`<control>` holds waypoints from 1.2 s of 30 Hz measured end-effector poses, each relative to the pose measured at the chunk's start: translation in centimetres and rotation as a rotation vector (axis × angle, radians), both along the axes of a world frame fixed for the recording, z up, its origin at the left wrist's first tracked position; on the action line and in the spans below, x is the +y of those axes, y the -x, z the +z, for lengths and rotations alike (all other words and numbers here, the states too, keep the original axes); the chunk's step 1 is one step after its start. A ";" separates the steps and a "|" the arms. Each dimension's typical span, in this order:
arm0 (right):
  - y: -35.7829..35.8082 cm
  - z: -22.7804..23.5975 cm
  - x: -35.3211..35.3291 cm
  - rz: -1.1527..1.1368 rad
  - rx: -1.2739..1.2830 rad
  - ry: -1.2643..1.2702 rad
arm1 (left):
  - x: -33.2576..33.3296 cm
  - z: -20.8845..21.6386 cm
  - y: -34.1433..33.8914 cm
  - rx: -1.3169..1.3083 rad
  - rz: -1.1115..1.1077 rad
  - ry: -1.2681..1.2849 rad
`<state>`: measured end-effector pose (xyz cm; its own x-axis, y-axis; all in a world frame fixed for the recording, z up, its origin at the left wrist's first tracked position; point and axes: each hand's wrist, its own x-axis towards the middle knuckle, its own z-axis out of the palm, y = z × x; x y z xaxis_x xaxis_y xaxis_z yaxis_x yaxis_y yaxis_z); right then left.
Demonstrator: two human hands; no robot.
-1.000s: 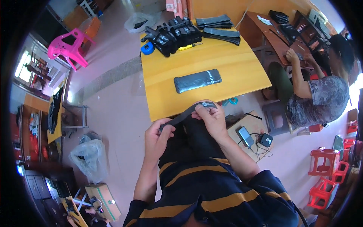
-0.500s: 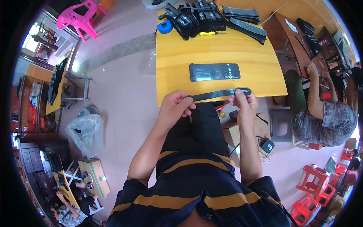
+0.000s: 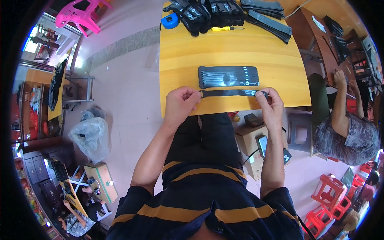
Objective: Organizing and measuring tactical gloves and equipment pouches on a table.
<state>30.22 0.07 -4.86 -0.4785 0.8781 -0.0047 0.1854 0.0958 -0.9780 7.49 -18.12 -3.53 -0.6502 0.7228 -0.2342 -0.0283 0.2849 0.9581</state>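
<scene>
A single black strap (image 3: 228, 93) with pale lettering near its right end stretches between my hands, just above the table's near edge. My left hand (image 3: 182, 103) pinches its left end, and my right hand (image 3: 272, 103) grips the right end between thumb and fingers. Right beyond the strap, a fanned row of similar black straps (image 3: 224, 77) lies flat on the yellow wooden table (image 3: 192, 50). The strap runs nearly parallel to that row, close to its near side; whether it touches the wood I cannot tell.
Along the table's far side sit bundled black straps (image 3: 196, 18), grey-black strap stacks (image 3: 270, 28), a blue tape measure (image 3: 170, 21) and a yellow screwdriver (image 3: 226, 28). A cardboard box (image 3: 254, 166) stands below on the right. Another person (image 3: 346, 134) works at a table to the right.
Both hands have carried the strap forward, from the table's near edge to beside the row of straps. The strap is now straighter and more level. My view has shifted slightly.
</scene>
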 end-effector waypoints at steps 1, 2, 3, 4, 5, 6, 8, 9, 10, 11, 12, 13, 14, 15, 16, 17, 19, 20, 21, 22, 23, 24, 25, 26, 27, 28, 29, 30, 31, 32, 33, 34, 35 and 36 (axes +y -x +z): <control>0.1 -0.3 0.4 0.000 0.004 -0.048 | 0.2 -0.4 0.2 -0.003 0.003 0.010; 0.3 -0.5 0.7 0.000 0.008 -0.096 | 0.4 -0.9 0.4 0.017 -0.012 0.006; 0.3 -0.5 0.8 0.008 -0.010 -0.043 | 0.6 -1.3 0.6 0.036 -0.026 0.003; 0.4 -0.2 0.9 0.012 -0.013 -0.030 | 0.8 -1.5 0.7 0.032 -0.022 0.016; 0.6 0.1 1.0 0.034 0.002 0.053 | 1.0 -1.6 0.9 0.104 -0.037 0.017; 0.9 0.2 1.1 0.057 0.017 0.137 | 1.2 -1.7 1.0 0.175 -0.052 0.018; 1.3 0.2 1.3 0.072 0.001 0.143 | 1.6 -1.8 1.4 0.204 -0.056 0.066; 1.6 0.3 1.4 0.061 0.020 0.179 | 1.7 -1.7 1.5 0.238 -0.062 0.102; 1.8 0.5 1.5 0.048 0.040 0.211 | 1.9 -1.5 1.6 0.233 -0.061 0.109; 1.8 0.6 1.7 0.047 0.020 0.203 | 2.1 -1.2 1.6 0.232 -0.074 0.109; 1.8 0.6 1.8 0.049 0.016 0.210 | 2.2 -0.9 1.7 0.232 -0.087 0.108; 1.9 0.5 2.0 0.041 0.024 0.219 | 2.4 -0.7 1.7 0.227 -0.084 0.117; 2.0 0.3 2.2 0.032 0.033 0.228 | 2.5 -0.5 1.6 0.270 -0.098 0.130; 2.1 0.2 2.2 0.022 0.046 0.237 | 2.6 -0.3 1.7 0.314 -0.113 0.141; 2.2 0.1 2.3 0.024 0.043 0.243 | 2.6 -0.2 1.8 0.310 -0.111 0.147; 2.1 0.1 2.5 0.041 0.014 0.240 | 2.7 -0.1 1.9 0.318 -0.114 0.182; 2.2 0.1 2.6 0.057 -0.016 0.240 | 2.9 0.0 2.0 0.323 -0.119 0.219; 2.2 0.2 2.7 0.056 -0.027 0.244 | 3.0 0.0 2.0 0.318 -0.105 0.228; 2.3 0.1 2.7 0.055 -0.038 0.248 | 3.0 0.0 2.0 0.314 -0.091 0.236; 2.3 0.1 2.7 0.054 -0.041 0.251 | 3.1 0.0 2.1 0.311 -0.092 0.238; 2.3 0.0 2.7 0.052 -0.049 0.239 | 3.1 -0.1 2.2 0.337 -0.099 0.237; 2.3 0.0 2.7 0.051 -0.058 0.228 | 3.2 -0.1 2.2 0.364 -0.107 0.235; 2.4 0.0 2.7 0.051 -0.060 0.231 | 3.2 0.0 2.2 0.362 -0.107 0.237; 2.5 0.0 2.6 0.040 -0.052 0.235 | 3.3 0.1 2.2 0.346 -0.103 0.237; 2.6 0.0 2.6 0.030 -0.045 0.239 | 3.3 0.1 2.2 0.330 -0.100 0.237; 2.6 0.1 2.5 0.030 -0.047 0.241 | 3.3 0.1 2.1 0.328 -0.099 0.239; 2.7 0.2 2.5 0.017 -0.038 0.257 | 3.3 0.0 2.1 0.322 -0.099 0.242; 2.8 0.3 2.4 0.005 -0.029 0.272 | 3.3 0.0 2.1 0.316 -0.098 0.244; 2.8 0.2 2.5 0.004 -0.031 0.274 | 3.4 0.1 2.1 0.314 -0.098 0.245; 2.7 0.2 2.5 0.006 -0.037 0.275 | 3.6 0.3 2.1 0.301 -0.101 0.264; 2.7 0.1 2.5 0.008 -0.043 0.276 | 3.6 0.4 2.2 0.287 -0.103 0.283; 2.7 0.1 2.6 0.009 -0.043 0.277 | 3.6 0.4 2.2 0.287 -0.102 0.284; 2.8 0.2 2.6 0.012 -0.057 0.272 | 3.6 0.4 2.2 0.293 -0.107 0.284; 2.8 0.2 2.6 0.014 -0.070 0.267 | 3.6 0.4 2.2 0.300 -0.112 0.284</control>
<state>27.44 2.65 -4.65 -0.4806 0.8347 -0.2689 0.2536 -0.1612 -0.9538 5.26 -14.52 -3.13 -0.6407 0.7272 -0.2463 0.2860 0.5238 0.8024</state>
